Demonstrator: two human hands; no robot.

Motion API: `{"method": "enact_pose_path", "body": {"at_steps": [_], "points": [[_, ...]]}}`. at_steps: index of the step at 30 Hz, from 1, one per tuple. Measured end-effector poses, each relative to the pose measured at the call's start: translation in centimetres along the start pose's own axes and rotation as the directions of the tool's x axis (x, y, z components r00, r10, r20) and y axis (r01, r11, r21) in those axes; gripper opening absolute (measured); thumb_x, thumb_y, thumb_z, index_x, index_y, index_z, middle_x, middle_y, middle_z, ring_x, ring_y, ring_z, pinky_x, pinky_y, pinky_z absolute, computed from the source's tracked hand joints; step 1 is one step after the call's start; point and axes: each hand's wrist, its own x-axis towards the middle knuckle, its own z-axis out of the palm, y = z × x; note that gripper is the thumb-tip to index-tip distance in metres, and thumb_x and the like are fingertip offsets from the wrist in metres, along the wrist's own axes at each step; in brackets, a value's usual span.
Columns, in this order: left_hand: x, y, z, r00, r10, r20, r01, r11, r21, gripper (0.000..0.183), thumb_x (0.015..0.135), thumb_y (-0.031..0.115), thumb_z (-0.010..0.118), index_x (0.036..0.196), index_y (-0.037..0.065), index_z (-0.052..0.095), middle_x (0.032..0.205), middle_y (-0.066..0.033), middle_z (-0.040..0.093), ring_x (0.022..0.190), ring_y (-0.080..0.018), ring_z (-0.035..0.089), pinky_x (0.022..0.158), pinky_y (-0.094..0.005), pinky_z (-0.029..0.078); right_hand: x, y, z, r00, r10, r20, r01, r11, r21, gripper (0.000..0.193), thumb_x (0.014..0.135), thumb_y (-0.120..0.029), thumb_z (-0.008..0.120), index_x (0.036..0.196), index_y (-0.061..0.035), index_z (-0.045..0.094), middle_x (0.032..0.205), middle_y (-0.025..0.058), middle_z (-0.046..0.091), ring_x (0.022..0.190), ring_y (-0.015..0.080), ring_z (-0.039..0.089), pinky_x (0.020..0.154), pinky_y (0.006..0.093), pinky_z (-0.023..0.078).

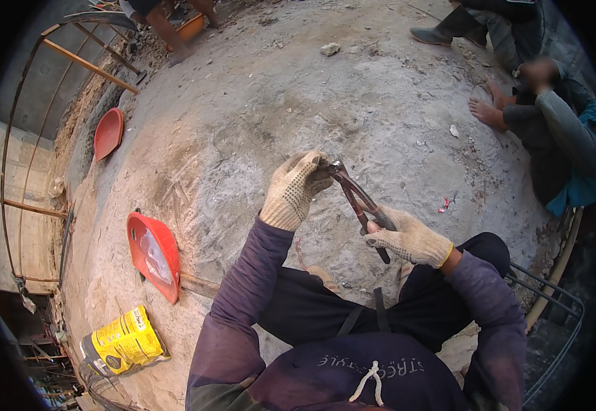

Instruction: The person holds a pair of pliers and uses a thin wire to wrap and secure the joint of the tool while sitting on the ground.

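Note:
My right hand (411, 238), in a dotted knit glove, is wrapped round the handles of a pair of dark-red-handled pincers (350, 188). The handles stand somewhat apart, and the jaws point up and to the left. At the jaws, the gloved fingers of my left hand (296, 186) are pinched together. A small dark bit shows at those fingertips, too small to name. Both hands are raised over the rough grey ground, in front of my crossed legs.
A red scoop (164, 264) with a pale plastic piece inside lies left of my arm, near a yellow bag (130, 342). Farther off is another red scoop (108, 133). One person (565, 137) sits at right; others are at the far edge. Metal bars (551, 301) stand lower right.

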Motion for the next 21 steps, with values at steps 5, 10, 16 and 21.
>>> {"method": "enact_pose_path", "body": {"at_steps": [5,10,16,21], "points": [[0.1,-0.4,0.2,1.000,-0.002,0.002,0.002,0.997,-0.077,0.023,0.100,0.017,0.063,0.114,-0.001,0.064,0.104,-0.0155,0.070,0.096,-0.0296,0.071,0.084,-0.0418,0.061,0.1,0.3,-0.2,1.000,-0.024,0.006,0.024,0.999,-0.031,0.039,0.098,-0.020,0.068,0.131,-0.0024,0.055,0.094,-0.0047,0.055,0.087,0.0045,0.048,0.081,0.0242,0.046],[0.4,-0.9,-0.1,1.000,-0.026,0.017,0.028,0.993,-0.113,0.022,0.100,0.018,0.062,0.113,0.000,0.065,0.106,-0.0159,0.070,0.097,-0.0284,0.072,0.083,-0.0411,0.061,0.2,0.3,0.1,0.998,-0.059,-0.037,0.054,0.991,-0.122,0.050,0.099,-0.022,0.067,0.142,-0.0019,0.050,0.101,0.0015,0.060,0.091,0.0103,0.052,0.087,0.0307,0.048],[0.1,-1.1,0.3,0.999,-0.015,-0.032,0.013,0.998,-0.066,0.022,0.101,0.017,0.062,0.114,-0.001,0.064,0.106,-0.0156,0.071,0.097,-0.0274,0.072,0.079,-0.0374,0.061,0.3,0.6,0.3,0.995,-0.075,-0.060,0.065,0.985,-0.160,0.054,0.099,-0.022,0.067,0.145,-0.0020,0.048,0.104,0.0061,0.062,0.096,0.0117,0.053,0.090,0.0314,0.048],[0.0,-0.9,0.6,0.999,-0.020,-0.035,0.018,0.998,-0.054,0.024,0.101,0.016,0.062,0.117,-0.002,0.062,0.107,-0.0175,0.071,0.096,-0.0286,0.072,0.079,-0.0368,0.062,0.6,1.5,0.1,0.989,-0.136,-0.053,0.126,0.979,-0.159,0.058,0.097,-0.015,0.067,0.148,-0.0021,0.043,0.096,0.0007,0.057,0.091,0.0097,0.051,0.087,0.0287,0.047]]}}
